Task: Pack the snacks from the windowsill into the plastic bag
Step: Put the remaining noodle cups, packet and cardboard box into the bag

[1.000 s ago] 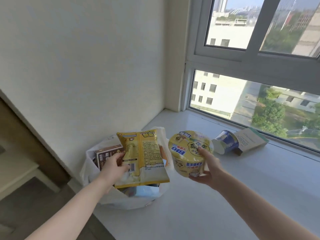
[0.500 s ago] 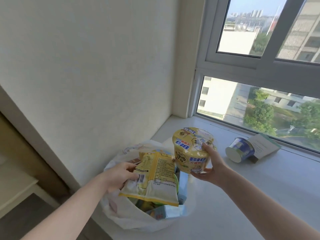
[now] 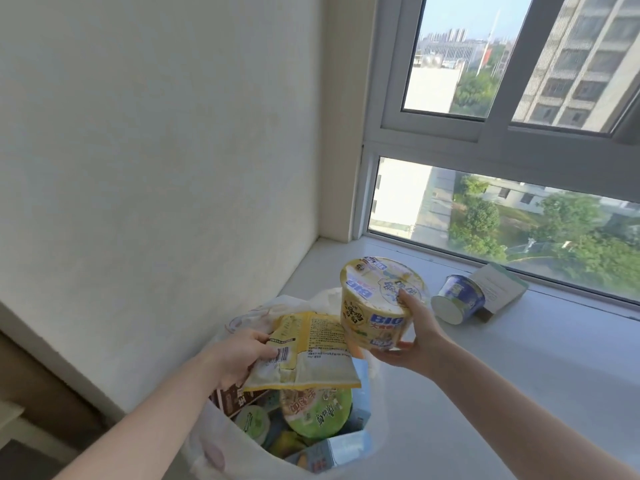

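Observation:
My left hand [image 3: 239, 355] grips a flat yellow snack packet [image 3: 311, 351] by its left edge, holding it over the open mouth of the white plastic bag [image 3: 214, 441]. My right hand [image 3: 412, 337] holds a yellow instant noodle cup [image 3: 377, 306] tilted on its side, just right of the packet and above the bag's far rim. Inside the bag lie a green-lidded noodle bowl [image 3: 315, 414], a brown carton [image 3: 235, 400] and other small packs. The bag stands on the white windowsill [image 3: 519, 375] against the left wall.
A blue cup [image 3: 457, 299] lies on its side on the sill by the window, with a pale green-edged box [image 3: 498, 292] right behind it. A white wall rises at the left. The sill's front edge drops to a wooden floor at the lower left.
The view has closed in on the bag, so its contents show. The yellow packet has lowered and tipped flatter over the bag's mouth. The noodle cup has come closer to the packet.

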